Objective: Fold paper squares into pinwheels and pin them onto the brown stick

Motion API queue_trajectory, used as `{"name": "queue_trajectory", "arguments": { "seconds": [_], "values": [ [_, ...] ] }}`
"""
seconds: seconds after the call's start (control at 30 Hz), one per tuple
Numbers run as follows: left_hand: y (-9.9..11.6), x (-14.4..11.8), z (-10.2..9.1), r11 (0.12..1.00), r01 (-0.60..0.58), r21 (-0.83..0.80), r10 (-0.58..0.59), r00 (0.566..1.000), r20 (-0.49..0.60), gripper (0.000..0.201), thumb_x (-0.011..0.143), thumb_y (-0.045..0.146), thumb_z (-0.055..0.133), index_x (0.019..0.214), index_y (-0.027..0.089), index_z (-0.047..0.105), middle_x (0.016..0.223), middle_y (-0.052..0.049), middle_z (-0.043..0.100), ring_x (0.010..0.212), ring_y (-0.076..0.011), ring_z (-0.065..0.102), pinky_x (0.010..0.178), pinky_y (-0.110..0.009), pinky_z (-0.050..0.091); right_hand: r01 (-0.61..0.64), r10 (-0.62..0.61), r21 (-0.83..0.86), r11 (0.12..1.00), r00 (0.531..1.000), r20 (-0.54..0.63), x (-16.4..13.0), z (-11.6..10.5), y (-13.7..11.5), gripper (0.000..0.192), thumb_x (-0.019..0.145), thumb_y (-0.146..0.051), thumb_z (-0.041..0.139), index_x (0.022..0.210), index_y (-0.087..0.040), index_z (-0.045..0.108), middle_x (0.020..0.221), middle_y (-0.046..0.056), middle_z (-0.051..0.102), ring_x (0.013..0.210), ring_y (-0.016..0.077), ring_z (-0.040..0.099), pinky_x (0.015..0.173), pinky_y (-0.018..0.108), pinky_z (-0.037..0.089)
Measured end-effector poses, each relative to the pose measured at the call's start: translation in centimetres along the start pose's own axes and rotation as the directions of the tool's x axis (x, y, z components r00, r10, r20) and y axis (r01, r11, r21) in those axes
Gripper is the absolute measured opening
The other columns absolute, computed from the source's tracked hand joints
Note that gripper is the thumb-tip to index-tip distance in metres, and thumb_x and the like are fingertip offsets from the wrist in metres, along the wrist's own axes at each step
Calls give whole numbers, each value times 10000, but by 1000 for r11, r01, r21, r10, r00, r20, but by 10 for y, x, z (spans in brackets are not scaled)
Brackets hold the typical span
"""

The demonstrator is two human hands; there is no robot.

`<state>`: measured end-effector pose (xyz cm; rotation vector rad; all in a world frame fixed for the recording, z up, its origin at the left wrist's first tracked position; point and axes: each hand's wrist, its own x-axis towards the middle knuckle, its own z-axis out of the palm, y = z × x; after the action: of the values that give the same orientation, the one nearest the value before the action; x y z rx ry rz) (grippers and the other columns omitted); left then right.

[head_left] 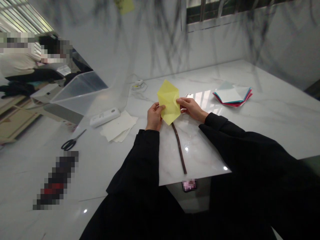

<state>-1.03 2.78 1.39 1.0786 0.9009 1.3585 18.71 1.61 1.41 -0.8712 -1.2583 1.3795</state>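
Here, both hands meet over the white marble-patterned table (250, 110), holding a folded sheet of thin yellow paper (169, 101) between them, raised a little above the tabletop with one corner pointing up and away from the person. The left hand (154, 116) is closed on the paper's lower left edge, thumb on top and fingers curled beneath, while the right hand (191, 108) pinches the right-hand edge between thumb and fingertips. Both arms wear black sleeves. Just below the yellow paper a thin dark brown stick (179, 148) lies flat on the table, running from under the paper toward the near edge. Left of the yellow paper sits a small pile of plain white paper sheets (118, 126), and just beyond that pile a white oblong plastic case (105, 117). Farther left still, near the table's edge, lies a pair of black-handled scissors (71, 142). Well to the right of the yellow paper is a fanned stack of coloured paper squares (232, 95), white on top with red and teal edges showing. Behind the yellow paper a small white coiled cable (138, 85) rests by the wall, and a clear plastic bin (80, 88) stands off to the far left, where another person sits in the background
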Motion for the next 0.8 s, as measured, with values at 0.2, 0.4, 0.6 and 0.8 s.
{"name": "queue_trajectory", "arguments": {
  "seconds": [0.2, 0.4, 0.6, 0.8],
  "values": [
    [1, -3, 1, 999, 27, 23, -28, 998, 51, 441, 660, 364, 859, 1006, 176, 661, 934, -71, 785, 921, -266, 757, 812, -382, 607, 32, -35, -76, 997, 998, -43, 5, -1, 10, 439, 758, -599, 838, 814, -186, 699, 783, 9, 675, 670, 112, 582, 587, 225, 485],
    [-2, -6, 1, 999, 24, 49, -30, 993, 114, 582, 639, 407, 919, 1114, 151, 700, 1032, -121, 801, 1028, -299, 755, 918, -424, 599, 44, -50, -84, 996, 996, -67, 7, -2, 15, 413, 783, -581, 820, 786, -191, 685, 778, 14, 686, 676, 124, 595, 588, 233, 495],
    [-2, -6, -2, 997, 42, 65, -48, 995, 86, 633, 613, 441, 949, 1110, 139, 701, 1031, -139, 802, 1012, -314, 761, 900, -438, 612, 30, -32, -138, 990, 999, -14, 7, -3, 16, 409, 799, -557, 812, 905, -166, 760, 836, 46, 746, 662, 128, 607, 577, 240, 488],
    [0, -8, -1, 996, 60, 69, -66, 995, 81, 649, 599, 445, 954, 1113, 137, 705, 1038, -140, 803, 1019, -314, 761, 897, -435, 618, 33, -39, -147, 989, 999, -38, 6, 0, 14, 414, 794, -511, 816, 966, -136, 789, 811, 52, 762, 608, 116, 578, 533, 232, 441]
  ]
}}
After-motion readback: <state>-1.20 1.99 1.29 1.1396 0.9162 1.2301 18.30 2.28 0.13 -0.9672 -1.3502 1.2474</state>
